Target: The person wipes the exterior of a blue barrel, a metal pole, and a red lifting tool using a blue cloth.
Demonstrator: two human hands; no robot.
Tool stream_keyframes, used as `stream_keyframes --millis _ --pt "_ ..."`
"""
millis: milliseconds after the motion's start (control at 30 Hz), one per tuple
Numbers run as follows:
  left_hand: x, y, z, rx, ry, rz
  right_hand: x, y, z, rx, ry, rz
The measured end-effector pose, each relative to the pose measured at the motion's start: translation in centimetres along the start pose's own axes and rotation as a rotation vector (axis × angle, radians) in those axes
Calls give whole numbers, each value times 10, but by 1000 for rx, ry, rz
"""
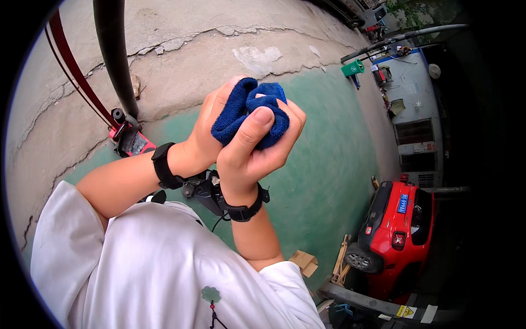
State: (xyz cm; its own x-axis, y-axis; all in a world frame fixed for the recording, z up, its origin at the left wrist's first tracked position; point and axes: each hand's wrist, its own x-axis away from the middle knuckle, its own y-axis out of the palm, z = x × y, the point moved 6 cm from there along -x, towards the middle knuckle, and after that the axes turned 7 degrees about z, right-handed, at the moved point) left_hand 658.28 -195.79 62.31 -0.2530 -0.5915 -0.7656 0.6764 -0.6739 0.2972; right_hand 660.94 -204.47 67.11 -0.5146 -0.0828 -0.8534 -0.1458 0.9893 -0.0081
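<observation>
A crumpled dark blue towel (233, 118) with a fluffy pile is bunched up between my two hands in front of my chest. My left hand (205, 123) grips its left side, with most of the fingers hidden behind the cloth. Around the other side wraps my right hand (257, 148), its thumb pressed on the folds and its fingers curled over the far edge. The towel hangs in the air, touching nothing else. A black band (163, 166) circles my left wrist, and a similar black band (244, 211) my right.
Left of me stand a dark post (112, 55) and a red wheeled piece of equipment (131, 141). A black device (208, 194) shows below my wrists. To the right are a red car (394, 241), a cardboard box (304, 263) and a green bin (353, 68). Green floor (329, 148) meets cracked concrete.
</observation>
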Motion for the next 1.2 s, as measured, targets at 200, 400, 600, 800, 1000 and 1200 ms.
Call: stream_keyframes --millis 200,400,600,800,1000,1200 --pt "38 8 -29 -43 -144 -180 36 -10 46 -66 118 -1" --pt "88 -13 -87 -160 -228 -175 121 -7 114 -130 191 -126" --pt "115 -36 -127 -165 -334 -155 136 8 130 -69 154 -123" --pt "156 -52 -159 -327 -528 -252 157 0 143 -63 161 -180" --pt "230 -93 -207 -509 -752 -414 221 -6 178 -73 265 -120" --pt "272 -137 -232 -641 -872 -550 282 -8 219 -69 360 -67"
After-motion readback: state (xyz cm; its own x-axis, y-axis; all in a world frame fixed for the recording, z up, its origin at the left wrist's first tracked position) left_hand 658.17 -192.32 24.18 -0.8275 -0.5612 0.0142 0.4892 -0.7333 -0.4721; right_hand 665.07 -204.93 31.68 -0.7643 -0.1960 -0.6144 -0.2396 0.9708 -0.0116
